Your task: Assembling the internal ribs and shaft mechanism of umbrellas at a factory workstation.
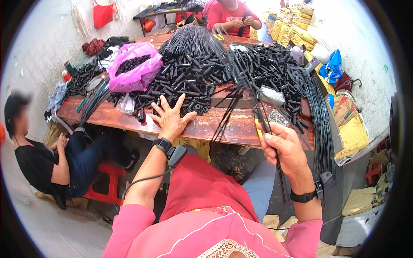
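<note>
My left hand (171, 116) rests flat on the wooden table (129, 120), fingers spread, its fingertips touching the near edge of a heap of small black plastic tubes (189, 77). My right hand (284, 148) is closed around a bundle of long thin black rods (241, 86) that fan up and away over the table. A yellow-handled tool (257, 127) lies just beside that hand's fingers. Both wrists wear black bands.
A pink plastic bag (135, 66) of black parts sits at the left of the heap. More black rods (320, 116) hang over the table's right edge. A person in black sits on a red stool (107, 182) at left; another person in red (230, 15) works across the table. Yellow sacks (292, 23) are piled at the back right.
</note>
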{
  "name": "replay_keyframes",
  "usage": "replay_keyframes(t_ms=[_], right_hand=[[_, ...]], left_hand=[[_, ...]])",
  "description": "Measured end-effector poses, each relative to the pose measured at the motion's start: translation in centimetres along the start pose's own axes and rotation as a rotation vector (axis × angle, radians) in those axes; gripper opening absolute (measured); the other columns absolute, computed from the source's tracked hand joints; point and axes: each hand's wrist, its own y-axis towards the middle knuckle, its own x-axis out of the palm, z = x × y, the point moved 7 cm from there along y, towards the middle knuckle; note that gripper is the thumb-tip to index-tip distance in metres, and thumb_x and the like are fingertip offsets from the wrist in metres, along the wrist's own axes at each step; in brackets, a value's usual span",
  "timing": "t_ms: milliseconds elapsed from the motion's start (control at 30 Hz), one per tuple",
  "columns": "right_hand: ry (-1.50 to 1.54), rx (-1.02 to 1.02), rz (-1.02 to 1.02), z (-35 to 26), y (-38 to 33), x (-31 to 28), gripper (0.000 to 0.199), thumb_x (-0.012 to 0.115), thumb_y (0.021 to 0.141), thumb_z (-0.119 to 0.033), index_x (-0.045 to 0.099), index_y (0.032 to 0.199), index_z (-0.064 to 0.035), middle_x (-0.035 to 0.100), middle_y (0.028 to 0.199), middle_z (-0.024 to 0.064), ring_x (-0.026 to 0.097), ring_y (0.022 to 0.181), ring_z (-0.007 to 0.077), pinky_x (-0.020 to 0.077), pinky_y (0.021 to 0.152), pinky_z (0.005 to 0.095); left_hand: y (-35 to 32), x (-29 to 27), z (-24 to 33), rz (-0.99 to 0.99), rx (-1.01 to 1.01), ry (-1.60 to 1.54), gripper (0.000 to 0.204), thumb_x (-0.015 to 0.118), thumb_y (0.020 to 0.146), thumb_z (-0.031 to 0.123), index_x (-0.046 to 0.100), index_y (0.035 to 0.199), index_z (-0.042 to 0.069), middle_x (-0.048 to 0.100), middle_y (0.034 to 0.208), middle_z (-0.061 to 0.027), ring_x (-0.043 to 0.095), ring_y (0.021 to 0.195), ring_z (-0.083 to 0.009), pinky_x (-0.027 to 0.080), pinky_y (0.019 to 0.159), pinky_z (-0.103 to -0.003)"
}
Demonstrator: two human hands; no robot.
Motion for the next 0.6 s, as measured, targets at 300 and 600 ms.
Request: replay_keyframes(t_ms=[300,600], right_hand=[[0.001,-0.076,-0.119,-1.1,-0.1,1.8,0.032,0.057,0.097,-0.014,0.055,0.124,0.002,0.058,0.075,0.0035,0.046,0.047,0.0046,0.0374,0.039,0.0182],[0.051,-0.098,-0.119,0.2,-1.5,3.7,0.027,0.049,0.102,-0.024,0.055,0.112,0.0003,0.06,0.069,0.0066,0.048,0.043,0.0079,0.0382,0.038,0.0203]], left_hand=[[-5.1,-12.7,8.7,-0.052,0.208,-1.086,0.021,0.058,0.096,0.014,0.071,0.094,-0.002,0.069,0.08,-0.0035,0.06,0.072,-0.009,0.049,0.07,-0.027],[-5.0,-11.2,19.2,-0.69,-0.061,-1.97,0.027,0.054,0.098,0.016,0.056,0.119,-0.001,0.068,0.099,-0.0128,0.067,0.095,-0.0224,0.056,0.084,-0.037]])
